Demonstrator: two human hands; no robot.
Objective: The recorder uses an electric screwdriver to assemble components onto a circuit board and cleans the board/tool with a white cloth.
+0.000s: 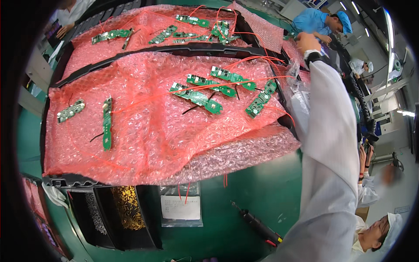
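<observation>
My right arm reaches far forward in a white sleeve. At its end my right hand (pixel 309 43) is beyond the right edge of the trays, close to a flap of pink bubble wrap (pixel 262 32). Its fingers are mostly turned away, so a grip cannot be made out. My left hand is out of view. Several green circuit boards (pixel 196 98) with thin red wires (pixel 200 86) lie on pink bubble wrap in the near black tray (pixel 51 131). More circuit boards (pixel 192 20) rest on wrap in the far tray. A clear plastic bag (pixel 300 102) lies beside my forearm.
Before the near tray, black bins hold silver screws (pixel 95 214) and brass-coloured cylindrical parts (pixel 127 207). A labelled clear bag (pixel 181 207) and a black pen-shaped electric screwdriver (pixel 257 225) lie on the green tabletop (pixel 244 183). Co-workers sit along the right and far side, one in blue (pixel 310 19).
</observation>
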